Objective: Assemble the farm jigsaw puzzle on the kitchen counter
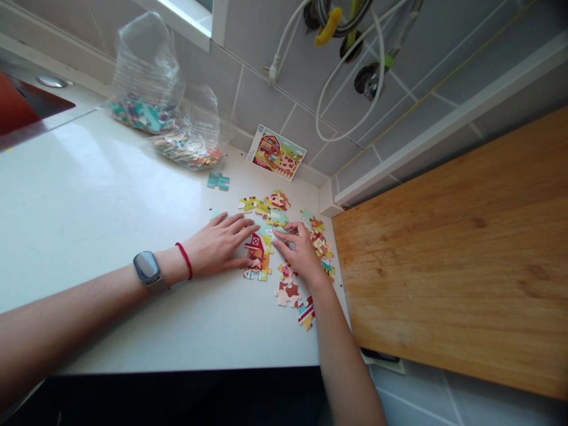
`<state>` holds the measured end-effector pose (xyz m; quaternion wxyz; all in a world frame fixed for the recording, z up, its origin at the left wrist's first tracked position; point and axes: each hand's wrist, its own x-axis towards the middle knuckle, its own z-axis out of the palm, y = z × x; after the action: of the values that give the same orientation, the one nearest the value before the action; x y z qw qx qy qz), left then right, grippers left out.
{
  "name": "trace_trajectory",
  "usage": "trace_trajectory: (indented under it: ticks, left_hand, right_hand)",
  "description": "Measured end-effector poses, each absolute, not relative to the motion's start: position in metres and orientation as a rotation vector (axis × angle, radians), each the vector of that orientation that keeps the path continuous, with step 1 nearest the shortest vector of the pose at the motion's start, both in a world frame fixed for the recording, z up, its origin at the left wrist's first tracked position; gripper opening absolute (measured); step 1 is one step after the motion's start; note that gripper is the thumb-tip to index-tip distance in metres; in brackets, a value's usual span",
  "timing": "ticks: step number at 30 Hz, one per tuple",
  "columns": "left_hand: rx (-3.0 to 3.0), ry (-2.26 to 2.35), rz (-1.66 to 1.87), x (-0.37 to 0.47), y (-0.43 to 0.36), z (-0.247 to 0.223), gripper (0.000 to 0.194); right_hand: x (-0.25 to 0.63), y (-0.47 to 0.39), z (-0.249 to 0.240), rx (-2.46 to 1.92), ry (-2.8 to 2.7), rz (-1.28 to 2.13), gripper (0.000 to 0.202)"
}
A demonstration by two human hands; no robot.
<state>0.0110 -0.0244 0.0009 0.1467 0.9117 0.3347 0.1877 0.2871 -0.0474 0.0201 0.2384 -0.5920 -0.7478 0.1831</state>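
Observation:
My left hand (222, 244) lies flat with fingers spread, its fingertips on the left edge of a joined block of jigsaw pieces (257, 257) showing a red barn. At the block's upper right, my right hand (298, 248) pinches a light-coloured puzzle piece (280, 229), mostly covered by the fingers. Loose pieces lie around: a pink and brown one (288, 294), a red-striped one (306, 312), a teal one (218, 181) and a yellow-green group (255, 205). More pieces (320, 241) sit partly behind my right hand.
A picture card (276, 152) of a farm scene leans on the tiled wall. Two clear plastic bags (146, 106) of puzzle pieces stand at the back left of the white counter (110, 195). A wooden board (457, 254) borders the right side. Cables and pipes (350, 47) hang above.

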Motion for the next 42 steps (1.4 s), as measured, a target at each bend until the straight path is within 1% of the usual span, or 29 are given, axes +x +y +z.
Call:
trace_trajectory:
  ticks: [2, 6, 12, 16, 21, 26, 31, 34, 39, 42]
  left_hand:
    - [2.629, 0.963, 0.529, 0.011, -0.024, 0.001, 0.075]
    - [2.635, 0.964, 0.528, 0.011, -0.024, 0.001, 0.075]
    - [2.654, 0.968, 0.504, 0.011, -0.024, 0.001, 0.075]
    - [2.66, 0.969, 0.479, 0.011, -0.025, 0.002, 0.076]
    - [2.66, 0.973, 0.487, 0.011, -0.025, 0.002, 0.075]
    - [2.674, 0.976, 0.465, 0.011, -0.025, 0.002, 0.076]
    - [2.69, 0.973, 0.443, 0.011, -0.025, 0.002, 0.075]
    - [2.687, 0.969, 0.457, 0.011, -0.025, 0.001, 0.073]
    - [2.687, 0.961, 0.466, 0.011, -0.025, 0.001, 0.073]
    - [2.69, 0.954, 0.468, 0.011, -0.025, 0.002, 0.071]
  right_hand:
    - [0.287, -0.046, 0.019, -1.619, -2.022, 0.519, 0.027]
    - [0.289, -0.043, 0.018, -1.626, -1.917, 0.569, 0.042]
    - [0.289, -0.041, 0.017, -1.636, -1.916, 0.555, 0.032]
    - [0.287, -0.041, 0.018, -1.646, -1.917, 0.551, 0.032]
    - [0.287, -0.041, 0.021, -1.604, -1.832, 0.573, 0.038]
    - [0.308, -0.034, 0.024, -1.493, -1.557, 0.618, 0.027]
    - [0.338, -0.027, 0.021, -1.545, -1.145, 0.564, 0.031]
    - [0.349, -0.025, 0.017, -1.543, -1.009, 0.504, 0.033]
    - [0.359, -0.023, 0.013, -1.553, -0.97, 0.386, 0.038]
    - [0.355, -0.024, 0.015, -1.59, -1.072, 0.295, 0.033]
